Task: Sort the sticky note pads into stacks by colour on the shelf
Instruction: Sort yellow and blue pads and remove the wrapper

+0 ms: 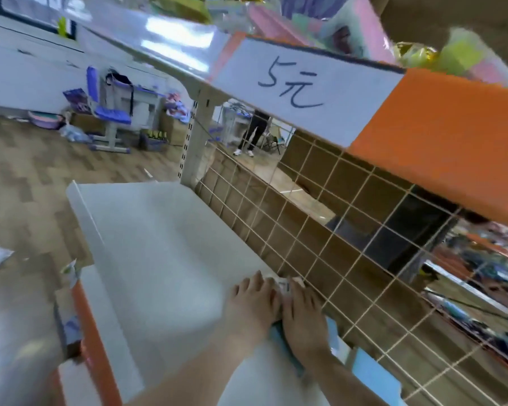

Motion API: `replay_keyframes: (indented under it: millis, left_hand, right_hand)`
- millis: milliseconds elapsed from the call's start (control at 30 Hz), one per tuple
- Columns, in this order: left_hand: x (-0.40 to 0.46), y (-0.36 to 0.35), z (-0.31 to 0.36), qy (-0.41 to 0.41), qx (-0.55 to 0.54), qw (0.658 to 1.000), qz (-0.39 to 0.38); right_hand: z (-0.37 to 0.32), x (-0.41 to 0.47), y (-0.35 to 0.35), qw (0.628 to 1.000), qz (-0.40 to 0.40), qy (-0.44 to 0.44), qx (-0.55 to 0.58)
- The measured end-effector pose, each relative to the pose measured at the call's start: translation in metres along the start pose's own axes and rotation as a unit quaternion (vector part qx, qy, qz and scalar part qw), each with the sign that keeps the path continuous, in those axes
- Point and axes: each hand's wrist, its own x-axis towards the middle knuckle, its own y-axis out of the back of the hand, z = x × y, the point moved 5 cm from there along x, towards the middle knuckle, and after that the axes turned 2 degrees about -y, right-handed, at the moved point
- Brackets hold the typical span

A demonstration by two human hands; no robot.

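Both forearms are being stretched forward from the bottom of the view, and the left hand [254, 306] and the right hand [304, 320] are being laid side by side on a light blue stack of sticky note pads [279, 329] at the back of the white shelf [159, 244], just beside the wire grid [320, 230]. A pad with a white printed label [285, 285] is being covered partly by the fingertips, right against the grid. The fingers of both hands are being kept rather straight and flat, pressing down on the stack; they are not being curled round anything, so nothing is being pinched or lifted, as far as the blur allows to tell. Judging from this, a stack of one colour is being squared and pushed into its place against the back of the shelf. More light blue pads [373, 373] are being seen lower right, near the right forearm. For the next move, a pad of another colour is probably being needed, and it must be started as a separate stack on the bare part of the shelf, to the left. Above, a price card [305, 89] is being shown on the orange shelf edge [452, 136].
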Motion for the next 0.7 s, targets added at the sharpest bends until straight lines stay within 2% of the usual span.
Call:
replay_keyframes:
  millis: [133, 300, 567, 633, 700]
  left_hand:
    - [0.004, -0.001, 0.001, -0.016, 0.035, 0.999, -0.011]
    - [0.004, -0.007, -0.002, -0.022, 0.073, 0.997, -0.001]
    - [-0.034, -0.005, 0.027, -0.11, 0.135, 0.984, 0.043]
    - [-0.044, -0.014, 0.035, -0.139, 0.151, 0.978, 0.031]
    - [-0.057, -0.021, 0.046, -0.149, 0.167, 0.974, -0.039]
  right_hand:
    - [0.008, 0.003, -0.013, 0.999, 0.001, 0.019, -0.04]
    - [0.004, -0.004, -0.007, 0.999, 0.01, 0.029, -0.008]
    - [0.014, -0.048, 0.016, 1.0, -0.002, -0.01, 0.019]
    - [0.018, -0.065, 0.027, 1.0, -0.007, -0.017, 0.007]
    - [0.022, -0.082, 0.036, 1.0, -0.014, -0.019, -0.004]
